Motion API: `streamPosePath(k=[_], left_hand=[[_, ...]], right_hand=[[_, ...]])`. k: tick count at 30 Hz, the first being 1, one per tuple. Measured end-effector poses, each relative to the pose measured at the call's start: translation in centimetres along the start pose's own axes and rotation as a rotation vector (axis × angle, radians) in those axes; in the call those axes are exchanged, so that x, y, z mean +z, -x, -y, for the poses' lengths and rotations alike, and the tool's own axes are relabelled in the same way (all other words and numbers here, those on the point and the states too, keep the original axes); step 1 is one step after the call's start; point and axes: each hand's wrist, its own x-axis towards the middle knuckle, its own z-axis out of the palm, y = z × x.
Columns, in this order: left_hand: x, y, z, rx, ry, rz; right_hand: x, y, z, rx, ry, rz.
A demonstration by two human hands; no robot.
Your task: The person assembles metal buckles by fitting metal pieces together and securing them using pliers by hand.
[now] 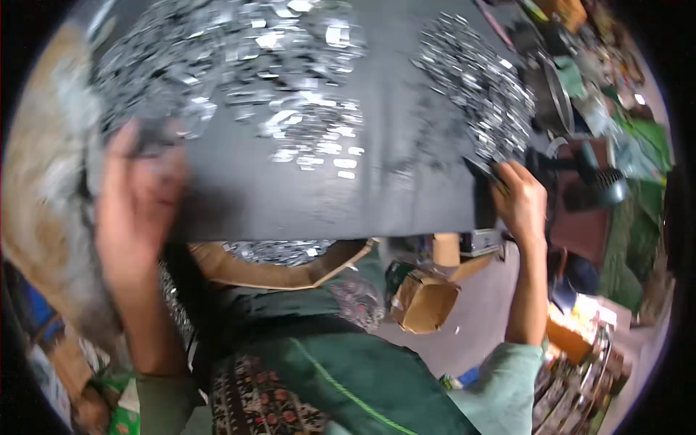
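At the left of the dark table (239,188), my left hand (141,192) is raised and smeared by motion. Its fingers curl about a dark grey shiny thing (156,136), too blurred to name. My right hand (520,199) is closed at the table's right edge, with a thin dark pointed tool (477,167) coming out of its fingers. Just beyond that hand lies a pile of small shiny metal pieces (482,87). A broader heap of flat silvery pieces (261,54) covers the far left, with a smaller cluster (315,134) nearer the middle.
Below the table's front edge, an open cardboard container (312,278) holds more shiny pieces. An empty cardboard box (426,301) stands on the floor (475,319). To the right are a dark fan-like device (598,185) and a round metal pan (554,94). A stained pale surface (54,167) borders the left.
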Motion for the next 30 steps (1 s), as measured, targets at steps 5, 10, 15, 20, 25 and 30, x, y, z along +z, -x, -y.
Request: streamPosePath(k=[5, 10, 15, 20, 25, 30], left_hand=[[4.8, 4.1, 4.6, -0.163, -0.146, 0.032], [5.7, 6.2, 6.3, -0.264, -0.247, 0.213], [5.8, 6.4, 7.4, -0.185, -0.228, 0.24], [5.5, 6.7, 7.3, -0.227, -0.351, 0.353], [6.2, 7.3, 8.0, 0.052, -0.671, 0.32], [6.1, 6.3, 6.7, -0.235, -0.72, 0.51]], right_hand=[[-1.9, -1.2, 7.1, 0.082, -0.384, 0.023], [-0.2, -1.9, 17.9, 0.113, -1.301, 0.324], [0.9, -1.3, 21.3, 0.237, -1.511, 0.219], [1.6, -1.1, 21.3, -0.019, -1.282, -0.026], [0.8, -0.3, 20.6, 0.006, -1.218, 0.035], [0.7, 1.5, 19.1, 0.037, -1.277, 0.263]])
